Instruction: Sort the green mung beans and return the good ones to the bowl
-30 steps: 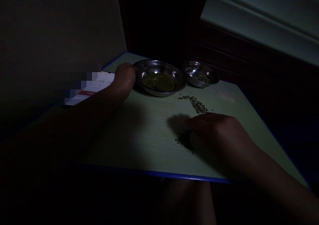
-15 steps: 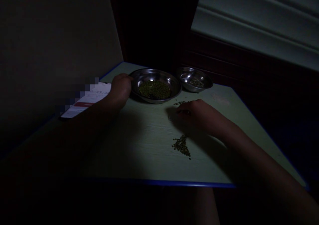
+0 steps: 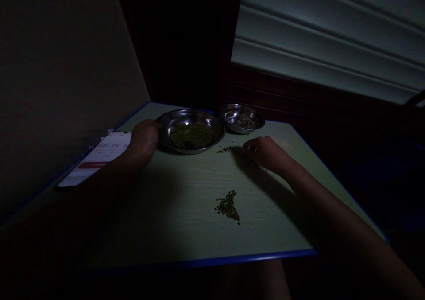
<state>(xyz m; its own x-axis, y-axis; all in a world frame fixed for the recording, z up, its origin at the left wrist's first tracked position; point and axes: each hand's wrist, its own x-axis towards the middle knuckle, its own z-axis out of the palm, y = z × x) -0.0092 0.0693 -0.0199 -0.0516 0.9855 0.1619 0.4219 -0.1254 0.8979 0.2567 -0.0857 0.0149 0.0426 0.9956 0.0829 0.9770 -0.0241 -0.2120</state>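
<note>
The right hand (image 3: pixel 265 153) has left the small heap of beans (image 3: pixel 227 206) near the table's front edge and now rests at the scattered beans (image 3: pixel 227 149) beside the large bowl (image 3: pixel 191 134).

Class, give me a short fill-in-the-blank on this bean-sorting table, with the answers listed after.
1. The left hand touches the rim of the ___ metal bowl.
2. The phone lies to the ___ of that hand.
3. The table has a ___ edge.
4. The right hand rests on scattered ___.

Answers: larger; left; blue; beans
</note>
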